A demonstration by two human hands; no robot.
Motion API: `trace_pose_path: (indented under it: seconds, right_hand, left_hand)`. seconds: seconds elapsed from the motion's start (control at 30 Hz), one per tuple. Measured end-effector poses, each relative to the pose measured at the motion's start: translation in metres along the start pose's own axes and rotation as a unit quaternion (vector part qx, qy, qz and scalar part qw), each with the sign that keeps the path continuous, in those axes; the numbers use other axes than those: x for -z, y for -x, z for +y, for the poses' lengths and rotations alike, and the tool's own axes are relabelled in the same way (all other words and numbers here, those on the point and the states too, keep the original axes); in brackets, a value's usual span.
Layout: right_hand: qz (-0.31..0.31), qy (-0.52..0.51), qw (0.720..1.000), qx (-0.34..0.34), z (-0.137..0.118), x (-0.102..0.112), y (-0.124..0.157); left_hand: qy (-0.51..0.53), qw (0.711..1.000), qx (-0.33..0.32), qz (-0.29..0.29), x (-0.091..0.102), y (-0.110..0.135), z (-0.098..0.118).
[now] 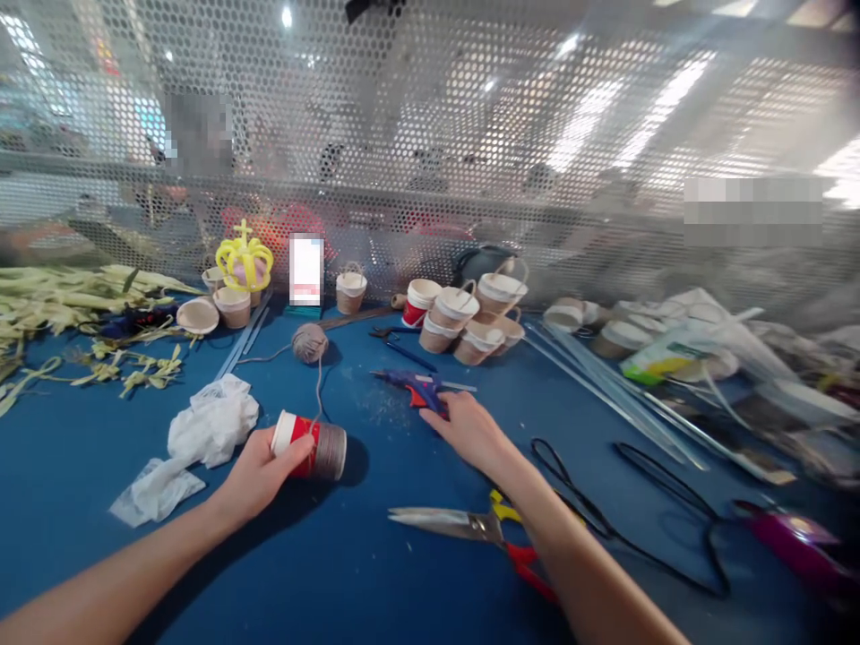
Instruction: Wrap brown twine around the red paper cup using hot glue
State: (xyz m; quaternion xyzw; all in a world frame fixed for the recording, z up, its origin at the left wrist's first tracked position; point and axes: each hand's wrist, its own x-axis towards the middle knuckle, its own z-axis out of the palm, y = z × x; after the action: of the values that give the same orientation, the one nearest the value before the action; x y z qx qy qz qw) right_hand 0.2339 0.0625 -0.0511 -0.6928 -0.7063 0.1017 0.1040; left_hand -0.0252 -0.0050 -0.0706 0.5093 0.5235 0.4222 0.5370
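My left hand [265, 470] is closed round a red and white paper cup [286, 434], held on its side. Grey yarn [331, 451] is wound in rows round one end of the cup. A strand runs from it up to a grey yarn ball [310, 343] on the table. My right hand [474, 430] has its fingers at the handle of a blue hot glue gun [420, 385] with a red trigger, its nozzle pointing left. Part of the grip is hidden by the hand. Below, scissors [463, 524] with red and yellow handles lie partly behind my right forearm.
Crumpled white plastic [211, 421] lies left of the cup. Several wrapped small baskets [480, 340] stand at the back, with pliers [403, 345] in front. Clear glue sticks [611, 394] and a black cord [662, 484] lie right. A perforated metal screen [403, 206] bounds the blue table [322, 573].
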Motion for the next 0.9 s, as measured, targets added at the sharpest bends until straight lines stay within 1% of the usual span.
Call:
trace_pose_path:
  seconds: [0.03,0.13,0.23,0.33,0.4,0.47,0.5,0.53,0.57,0.63,0.8,0.87,0.9]
  right_hand:
    - [-0.001,-0.006,1.000,-0.004,-0.001,-0.003,-0.001]
    - [-0.005,-0.035,0.999,-0.026,-0.003,-0.004,-0.005]
    - [-0.016,-0.088,0.995,-0.045,-0.003,0.001,-0.005]
    - [-0.037,-0.162,0.985,-0.042,-0.004,0.009,0.001]
    - [-0.055,-0.256,0.964,-0.042,-0.007,0.015,0.007]
    - [-0.086,-0.361,0.927,-0.053,-0.011,0.022,0.014]
    - [-0.106,-0.401,0.908,-0.058,-0.014,0.024,0.018]
    - [-0.124,-0.424,0.895,-0.058,-0.017,0.027,0.021]
    - [-0.137,-0.429,0.892,-0.052,-0.020,0.028,0.024]
    - [-0.143,-0.429,0.892,-0.033,-0.026,0.029,0.029]
    - [-0.166,-0.423,0.890,0.041,-0.043,0.028,0.042]
    - [-0.177,-0.403,0.896,0.061,-0.052,0.031,0.048]
    - [-0.183,-0.387,0.902,0.060,-0.056,0.033,0.051]
  left_hand:
    - [0.000,1.000,-0.001,0.003,0.000,0.000,0.000]
    - [0.009,1.000,0.011,-0.020,0.000,-0.002,-0.002]
    - [0.019,1.000,0.008,-0.015,0.000,-0.004,-0.003]
    - [0.033,0.999,0.019,-0.008,-0.001,-0.004,-0.002]
    - [0.038,0.999,0.034,-0.006,-0.001,-0.004,0.002]
    - [0.032,0.998,0.046,0.001,-0.002,-0.003,0.006]
    - [0.031,0.998,0.049,0.004,-0.002,-0.003,0.007]
    - [0.030,0.998,0.051,0.007,-0.002,-0.003,0.008]
    - [0.029,0.998,0.052,0.009,-0.002,-0.003,0.008]
    - [0.027,0.998,0.050,0.009,-0.001,-0.003,0.007]
    - [0.028,0.999,0.039,0.000,0.001,-0.006,0.004]
    - [0.026,0.999,0.042,0.006,0.003,-0.007,0.005]
    - [0.023,0.999,0.044,0.011,0.003,-0.007,0.006]
